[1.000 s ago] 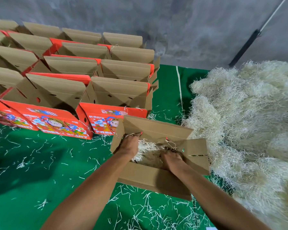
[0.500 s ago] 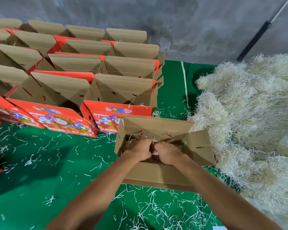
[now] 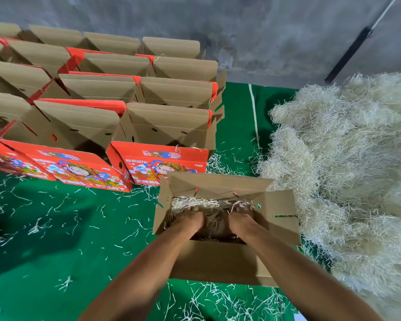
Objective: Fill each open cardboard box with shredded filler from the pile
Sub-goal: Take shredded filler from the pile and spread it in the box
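Both hands, left hand (image 3: pixel 190 220) and right hand (image 3: pixel 241 218), press flat, fingers apart, on pale shredded filler (image 3: pixel 195 202) inside 1 open brown cardboard box (image 3: pixel 218 262), while the red printed boxes (image 3: pixel 162 126) behind look unfilled.

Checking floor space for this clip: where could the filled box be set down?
Freest is the green mat left of the open box, below the red boxes, with only loose strands. A narrow strip runs between those boxes and the filler pile. The pile crowds the right side.
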The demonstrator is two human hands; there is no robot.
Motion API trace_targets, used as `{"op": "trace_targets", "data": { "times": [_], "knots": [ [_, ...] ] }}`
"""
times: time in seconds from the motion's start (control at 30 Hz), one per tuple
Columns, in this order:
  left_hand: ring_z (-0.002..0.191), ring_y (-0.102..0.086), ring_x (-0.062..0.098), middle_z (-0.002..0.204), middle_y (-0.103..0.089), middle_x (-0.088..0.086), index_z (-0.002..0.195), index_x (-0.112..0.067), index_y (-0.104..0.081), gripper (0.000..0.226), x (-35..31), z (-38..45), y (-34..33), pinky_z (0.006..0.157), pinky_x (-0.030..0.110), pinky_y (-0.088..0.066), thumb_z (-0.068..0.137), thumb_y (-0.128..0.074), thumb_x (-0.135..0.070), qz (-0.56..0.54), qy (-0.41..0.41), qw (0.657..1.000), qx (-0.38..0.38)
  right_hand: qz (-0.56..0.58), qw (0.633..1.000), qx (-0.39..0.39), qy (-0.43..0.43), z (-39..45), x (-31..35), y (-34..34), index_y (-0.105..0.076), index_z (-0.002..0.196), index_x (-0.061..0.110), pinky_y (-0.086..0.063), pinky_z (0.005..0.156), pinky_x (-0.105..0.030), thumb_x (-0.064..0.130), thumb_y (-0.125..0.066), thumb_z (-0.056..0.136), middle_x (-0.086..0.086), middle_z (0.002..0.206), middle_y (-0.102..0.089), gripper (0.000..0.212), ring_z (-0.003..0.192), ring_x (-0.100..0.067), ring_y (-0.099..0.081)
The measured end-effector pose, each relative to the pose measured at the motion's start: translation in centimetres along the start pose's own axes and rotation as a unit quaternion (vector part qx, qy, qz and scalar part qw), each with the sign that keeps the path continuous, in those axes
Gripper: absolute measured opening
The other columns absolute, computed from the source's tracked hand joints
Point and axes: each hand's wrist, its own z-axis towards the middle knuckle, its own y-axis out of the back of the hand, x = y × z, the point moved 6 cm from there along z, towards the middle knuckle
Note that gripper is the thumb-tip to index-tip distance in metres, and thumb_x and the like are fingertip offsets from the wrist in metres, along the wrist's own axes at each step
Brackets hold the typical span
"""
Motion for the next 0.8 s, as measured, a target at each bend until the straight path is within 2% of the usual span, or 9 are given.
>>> {"op": "trace_targets", "data": {
  "times": [0.1, 0.17, 0.23, 0.3, 0.37, 0.5, 0.6, 0.73, 0.8],
  "knots": [
    [0.142, -0.029, 0.034, 0.155, -0.033, 0.015, 0.136, -0.011, -0.053, 0.041, -0.2, -0.4, 0.7, 0.117, 0.045, -0.026, 0.096, -0.049, -0.012, -0.016, -0.025, 0.999, -0.045, -0.021, 1.000, -0.017, -0.017, -0.8, -0.3, 0.6, -0.026, 0.157, 0.018, 0.002, 0.122, -0.054, 0.005, -0.047, 0.096, -0.013, 0.161, -0.027, 0.066, 0.151, -0.033, -0.014],
    [0.143, -0.032, 0.030, 0.157, -0.032, 0.013, 0.135, -0.008, -0.052, 0.045, -0.9, -1.0, 1.6, 0.120, 0.041, -0.023, 0.091, -0.052, 0.002, -0.009, -0.042, 0.995, -0.093, 0.010, 0.999, -0.037, -0.004, -1.3, 0.5, 1.6, -0.045, 0.146, 0.012, -0.021, 0.119, -0.052, 0.005, -0.053, 0.092, -0.015, 0.152, -0.042, 0.055, 0.142, -0.034, -0.036],
    [0.137, -0.043, 0.027, 0.155, -0.036, 0.011, 0.133, -0.008, -0.052, 0.047, -1.2, -1.4, 2.2, 0.118, 0.040, -0.029, 0.089, -0.053, 0.008, -0.007, -0.034, 0.988, -0.148, 0.017, 0.994, -0.108, 0.020, -2.1, 1.3, 3.3, -0.063, 0.123, 0.014, -0.045, 0.100, -0.044, 0.012, -0.062, 0.089, -0.010, 0.127, -0.063, 0.034, 0.118, -0.028, -0.059],
    [0.126, -0.052, 0.025, 0.148, -0.045, 0.012, 0.135, -0.009, -0.050, 0.049, -1.3, -2.2, 3.0, 0.110, 0.039, -0.041, 0.089, -0.057, 0.007, 0.000, -0.017, 0.983, -0.185, -0.006, 0.985, -0.173, 0.012, -3.0, 1.4, 4.7, -0.067, 0.112, 0.016, -0.049, 0.079, -0.037, 0.013, -0.066, 0.087, -0.005, 0.110, -0.069, 0.025, 0.102, -0.023, -0.067],
    [0.137, -0.043, 0.027, 0.157, -0.032, 0.011, 0.147, -0.011, -0.038, 0.066, -0.9, -2.2, 3.1, 0.111, 0.044, -0.040, 0.087, -0.061, 0.006, 0.028, 0.006, 0.983, -0.183, -0.030, 0.987, -0.159, -0.019, -3.2, 1.0, 4.2, -0.069, 0.113, 0.013, -0.048, 0.071, -0.034, 0.009, -0.068, 0.089, -0.005, 0.108, -0.071, 0.024, 0.098, -0.023, -0.068],
    [0.139, -0.025, 0.032, 0.152, -0.030, 0.007, 0.142, -0.022, -0.043, 0.062, 0.3, -1.7, 2.0, 0.110, 0.049, -0.032, 0.084, -0.065, -0.013, 0.052, 0.049, 0.993, -0.093, 0.053, 0.996, -0.064, -0.042, -2.8, -0.6, 0.3, -0.056, 0.135, 0.007, -0.049, 0.094, -0.040, 0.007, -0.046, 0.100, -0.016, 0.135, -0.058, 0.036, 0.121, -0.034, -0.058],
    [0.142, -0.019, 0.033, 0.156, -0.021, 0.012, 0.144, -0.021, -0.041, 0.064, 0.3, -1.3, 0.8, 0.113, 0.053, -0.022, 0.084, -0.057, -0.005, 0.064, 0.049, 0.996, -0.035, 0.124, 0.992, 0.004, -0.026, -2.6, -0.3, -0.7, -0.055, 0.136, 0.002, -0.043, 0.100, -0.038, 0.008, -0.042, 0.103, -0.019, 0.141, -0.054, 0.035, 0.127, -0.033, -0.054],
    [0.149, -0.011, 0.031, 0.163, -0.005, 0.008, 0.150, -0.024, -0.034, 0.067, 0.6, -0.7, 0.5, 0.117, 0.053, -0.022, 0.090, -0.048, 0.001, 0.035, 0.033, 0.998, 0.033, 0.159, 0.985, 0.065, -0.017, -2.2, 0.8, -0.1, -0.049, 0.145, 0.009, -0.036, 0.110, -0.035, 0.034, -0.045, 0.105, -0.013, 0.151, -0.046, 0.047, 0.137, -0.030, -0.046],
    [0.146, -0.023, 0.032, 0.161, -0.018, 0.009, 0.147, -0.021, -0.038, 0.063, 0.7, -0.8, 1.2, 0.114, 0.049, -0.030, 0.089, -0.048, 0.002, 0.012, 0.030, 0.999, 0.022, 0.175, 0.982, 0.068, -0.009, -2.3, 0.6, 0.2, -0.048, 0.146, 0.011, -0.037, 0.109, -0.035, 0.041, -0.048, 0.103, -0.013, 0.152, -0.046, 0.052, 0.138, -0.031, -0.045]
  ]
}}
